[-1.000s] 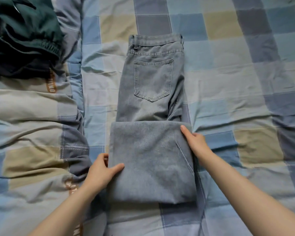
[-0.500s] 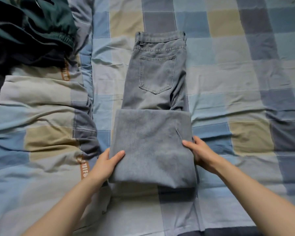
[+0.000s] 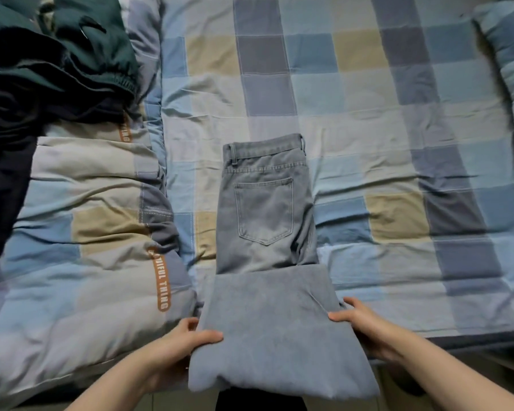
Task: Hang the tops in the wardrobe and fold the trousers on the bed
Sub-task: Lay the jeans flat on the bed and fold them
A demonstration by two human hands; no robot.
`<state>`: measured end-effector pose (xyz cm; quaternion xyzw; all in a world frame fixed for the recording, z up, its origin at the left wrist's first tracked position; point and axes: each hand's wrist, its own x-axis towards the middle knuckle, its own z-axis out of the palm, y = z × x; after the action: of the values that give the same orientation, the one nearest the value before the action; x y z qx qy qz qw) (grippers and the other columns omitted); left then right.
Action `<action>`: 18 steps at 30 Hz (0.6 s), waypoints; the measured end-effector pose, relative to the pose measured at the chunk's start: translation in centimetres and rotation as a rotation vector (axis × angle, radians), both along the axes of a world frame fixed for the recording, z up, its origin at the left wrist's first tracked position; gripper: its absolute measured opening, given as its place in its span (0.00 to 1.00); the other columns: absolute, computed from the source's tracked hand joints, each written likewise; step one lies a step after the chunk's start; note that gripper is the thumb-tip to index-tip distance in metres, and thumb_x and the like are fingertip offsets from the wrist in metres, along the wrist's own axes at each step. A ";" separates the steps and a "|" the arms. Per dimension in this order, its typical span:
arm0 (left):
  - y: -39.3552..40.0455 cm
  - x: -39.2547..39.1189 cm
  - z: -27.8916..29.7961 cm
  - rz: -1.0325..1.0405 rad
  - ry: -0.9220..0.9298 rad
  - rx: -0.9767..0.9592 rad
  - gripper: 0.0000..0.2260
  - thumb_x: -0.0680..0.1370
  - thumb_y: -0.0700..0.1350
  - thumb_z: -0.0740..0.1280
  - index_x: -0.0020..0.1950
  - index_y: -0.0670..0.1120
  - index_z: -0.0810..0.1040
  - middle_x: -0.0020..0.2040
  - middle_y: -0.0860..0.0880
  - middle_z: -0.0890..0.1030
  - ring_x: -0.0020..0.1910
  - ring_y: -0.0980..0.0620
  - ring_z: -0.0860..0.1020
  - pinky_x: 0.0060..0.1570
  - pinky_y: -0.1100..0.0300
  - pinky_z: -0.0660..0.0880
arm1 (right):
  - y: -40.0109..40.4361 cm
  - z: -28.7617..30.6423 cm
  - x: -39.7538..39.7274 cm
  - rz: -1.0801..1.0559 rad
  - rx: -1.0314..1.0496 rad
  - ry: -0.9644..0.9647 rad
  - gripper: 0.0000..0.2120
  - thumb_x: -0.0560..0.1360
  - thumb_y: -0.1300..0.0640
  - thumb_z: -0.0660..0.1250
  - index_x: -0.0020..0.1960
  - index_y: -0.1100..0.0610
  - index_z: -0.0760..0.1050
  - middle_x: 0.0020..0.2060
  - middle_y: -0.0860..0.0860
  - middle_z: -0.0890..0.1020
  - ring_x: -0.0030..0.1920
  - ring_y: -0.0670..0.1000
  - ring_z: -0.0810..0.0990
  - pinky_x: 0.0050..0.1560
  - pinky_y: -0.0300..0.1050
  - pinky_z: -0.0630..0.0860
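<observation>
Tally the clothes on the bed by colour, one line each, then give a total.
Light blue-grey: 1, the jeans, gripped by the left hand and the right hand.
Dark green: 1, the garment at the far left.
Black or navy: 1, the dark garment beneath it; possibly more, hard to tell.
Total: 3

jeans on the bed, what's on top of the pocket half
The folded legs of the jeans cover their lower part below the back pocket. Left hand and right hand grip the fold's sides. What lies beneath is hidden.
</observation>
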<state>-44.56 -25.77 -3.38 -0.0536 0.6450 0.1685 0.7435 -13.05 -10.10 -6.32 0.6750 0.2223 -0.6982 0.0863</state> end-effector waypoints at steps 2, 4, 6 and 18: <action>1.9 -1.1 0.2 -0.066 0.112 0.041 0.33 0.64 0.44 0.80 0.63 0.49 0.67 0.55 0.43 0.81 0.50 0.44 0.83 0.52 0.50 0.80 | 1.6 0.8 -0.7 -0.002 -0.004 -0.004 0.37 0.75 0.67 0.65 0.77 0.52 0.50 0.47 0.59 0.79 0.39 0.57 0.81 0.34 0.47 0.78; 5.6 -2.9 -0.1 -0.067 0.099 0.100 0.22 0.74 0.46 0.73 0.65 0.51 0.69 0.50 0.46 0.81 0.41 0.51 0.84 0.40 0.58 0.80 | 4.7 1.2 -2.1 0.021 0.034 -0.020 0.29 0.79 0.63 0.61 0.76 0.53 0.54 0.39 0.58 0.81 0.32 0.55 0.81 0.27 0.42 0.76; 9.7 -5.1 -0.6 0.028 0.055 0.144 0.12 0.79 0.49 0.65 0.60 0.45 0.75 0.43 0.44 0.83 0.36 0.49 0.83 0.36 0.57 0.80 | 8.7 1.8 -3.8 -0.012 0.087 0.012 0.16 0.81 0.56 0.58 0.68 0.56 0.67 0.31 0.54 0.83 0.29 0.51 0.82 0.26 0.39 0.77; 15.3 -4.2 -12.2 -0.100 0.676 0.258 0.31 0.73 0.54 0.74 0.70 0.46 0.65 0.64 0.41 0.74 0.60 0.40 0.75 0.60 0.47 0.73 | 14.6 -7.3 -8.9 0.322 0.429 -0.167 0.30 0.77 0.35 0.55 0.67 0.57 0.69 0.61 0.55 0.74 0.61 0.57 0.74 0.64 0.55 0.71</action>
<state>-48.77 -10.43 -15.54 0.1311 0.8296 0.2201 0.4961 -22.00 4.48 -13.66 0.6890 0.4614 -0.5546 0.0694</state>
